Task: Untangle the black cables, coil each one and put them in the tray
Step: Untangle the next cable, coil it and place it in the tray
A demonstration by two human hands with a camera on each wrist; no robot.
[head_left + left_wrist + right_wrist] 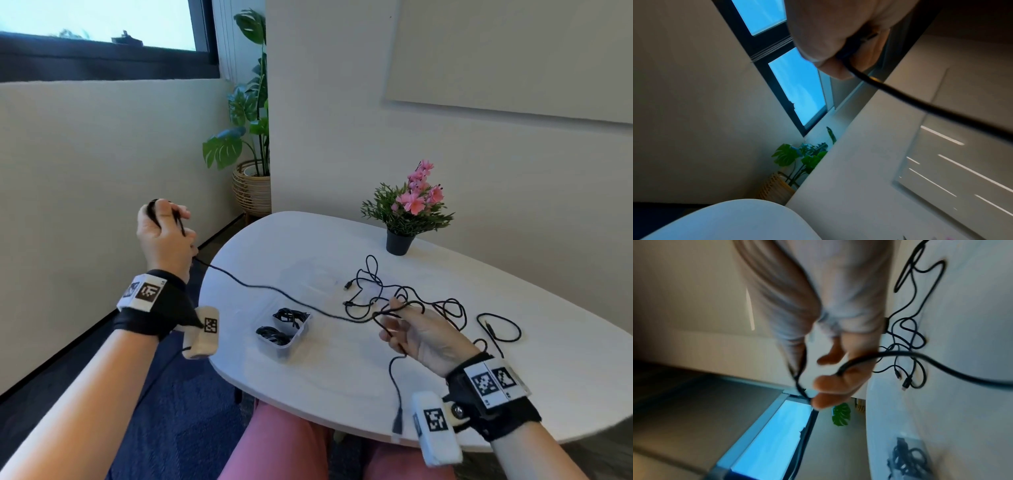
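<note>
One black cable point(274, 291) stretches across the white table point(342, 373) between my hands. My left hand point(171, 222) is raised off the table's left edge and grips the cable's end, which loops around its fingers point(830, 48). My right hand point(394, 325) hovers over the table and pinches the same cable point(941, 366); its free end with a plug point(397, 423) dangles past the front edge. A tangle of black cables point(411, 301) lies just behind my right hand. The clear tray point(289, 347) sits left of centre and holds two coiled black cables point(274, 334).
A small black pot with pink flowers point(399, 241) stands at the back of the table. A large leafy plant in a wicker basket point(251, 186) is on the floor beyond the table's far left. My pink-clad knees point(284, 445) are under the front edge.
</note>
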